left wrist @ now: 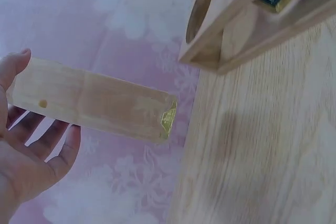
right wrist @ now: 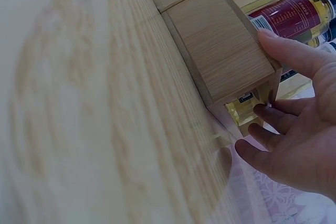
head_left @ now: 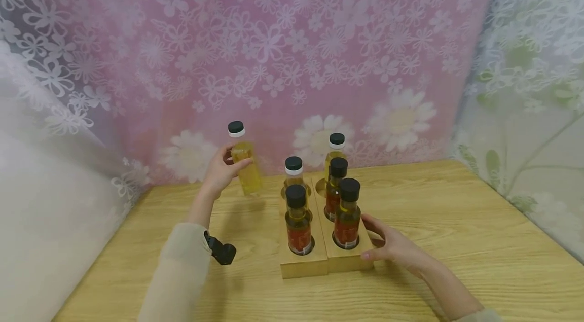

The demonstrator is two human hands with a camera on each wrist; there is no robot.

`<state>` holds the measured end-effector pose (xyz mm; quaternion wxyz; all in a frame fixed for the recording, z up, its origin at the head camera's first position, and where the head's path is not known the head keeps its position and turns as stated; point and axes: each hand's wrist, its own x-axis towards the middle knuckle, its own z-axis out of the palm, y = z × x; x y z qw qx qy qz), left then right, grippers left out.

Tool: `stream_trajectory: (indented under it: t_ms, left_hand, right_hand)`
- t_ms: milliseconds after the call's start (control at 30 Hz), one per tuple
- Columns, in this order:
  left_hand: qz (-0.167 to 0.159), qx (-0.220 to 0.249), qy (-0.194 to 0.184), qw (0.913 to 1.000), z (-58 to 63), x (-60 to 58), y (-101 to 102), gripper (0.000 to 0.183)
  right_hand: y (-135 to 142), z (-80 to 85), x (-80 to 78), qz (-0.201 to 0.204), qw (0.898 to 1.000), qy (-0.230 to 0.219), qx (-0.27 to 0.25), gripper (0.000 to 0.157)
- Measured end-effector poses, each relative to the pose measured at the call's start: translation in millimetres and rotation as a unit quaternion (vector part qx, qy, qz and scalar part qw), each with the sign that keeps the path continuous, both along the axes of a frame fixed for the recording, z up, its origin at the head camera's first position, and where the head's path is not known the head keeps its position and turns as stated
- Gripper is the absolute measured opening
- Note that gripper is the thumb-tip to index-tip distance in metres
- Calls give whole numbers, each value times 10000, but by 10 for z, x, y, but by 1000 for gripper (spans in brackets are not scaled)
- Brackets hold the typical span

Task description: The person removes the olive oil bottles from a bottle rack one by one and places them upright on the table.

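Observation:
My left hand (head_left: 223, 172) grips a clear bottle of yellow oil (head_left: 248, 170) with a dark green cap, raised and slightly tilted, left of the wooden bottle rack (head_left: 304, 267). In the left wrist view the fingers and thumb curl round the bottle (left wrist: 100, 98), whose base points right. My right hand (head_left: 397, 248) holds the rack's right front corner, thumb on its upper edge. In the right wrist view the other fingers lie by the rack's open end (right wrist: 239, 51), fingertips partly hidden. The rack holds red-labelled dark-capped bottles (head_left: 347, 225) in front and paler oil bottles (head_left: 294, 172) behind.
The rack, two blocks side by side, stands on a wood-grain table (head_left: 438, 210). A pink floral curtain (head_left: 283, 58) hangs behind the table, with pale curtains at both sides. A small black device (head_left: 221, 251) sits on the left wrist.

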<state>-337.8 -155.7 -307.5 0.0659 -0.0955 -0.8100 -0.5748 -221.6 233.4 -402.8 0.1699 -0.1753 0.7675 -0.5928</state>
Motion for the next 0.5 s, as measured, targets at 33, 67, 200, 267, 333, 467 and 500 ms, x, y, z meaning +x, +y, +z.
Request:
stream_trajectory:
  t_ms: [33,67,200,267,333,467,500]
  left_hand:
    - [17,4,-8,10000,-9,4,-44,73]
    - [51,-13,-5,10000,-17,10,-85,73]
    - [178,-42,-51,9998,-57,27,-252,74]
    - [263,-104,-73,9996,-77,32,-335,74]
    - [305,-122,-123,9994,-95,41,-418,75]
    - [470,-192,-212,9985,-147,66,-580,76]
    - [523,-223,-238,9981,-166,76,-618,76]
  right_hand:
    - [4,1,1,-20,10000,-13,5,96]
    - [7,1,4,-36,10000,-33,3,96]
    - [21,-5,9,-78,9999,-83,22,96]
    - [28,-6,7,-67,9999,-76,35,96]
    - [30,3,4,-55,9999,-73,53,96]
    - [14,2,-16,-9,9999,-104,60,96]
    - [7,3,-21,1,9999,-112,59,96]
